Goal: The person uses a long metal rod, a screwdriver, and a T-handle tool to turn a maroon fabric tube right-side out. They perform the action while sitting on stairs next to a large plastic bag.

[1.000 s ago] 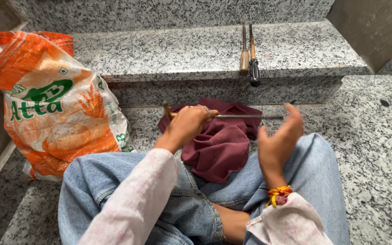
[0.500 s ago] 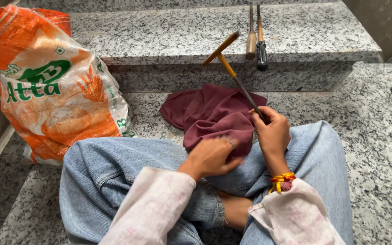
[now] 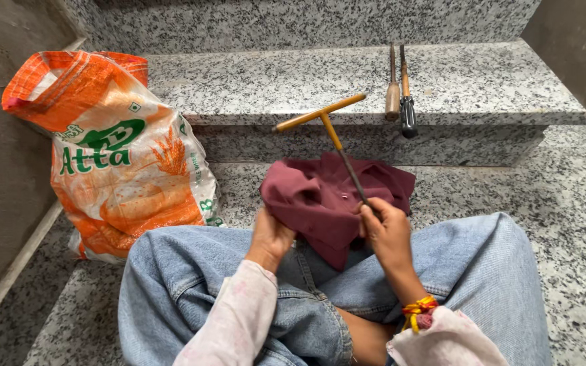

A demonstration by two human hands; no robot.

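Gripping the T-handled tool (image 3: 337, 139) upright, right hand (image 3: 386, 230) closed — left hand (image 3: 270, 235) clutches maroon cloth (image 3: 320, 196) beside it.

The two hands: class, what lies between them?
In the head view, the maroon cloth lies between the left hand and right hand, which grips a T-handled tool.

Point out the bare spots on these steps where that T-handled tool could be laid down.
Free: the upper step between the orange sack and the two hand tools, and the granite floor right of the knee. Crowded: the lap, where both hands, the maroon cloth and the T-handled tool meet.
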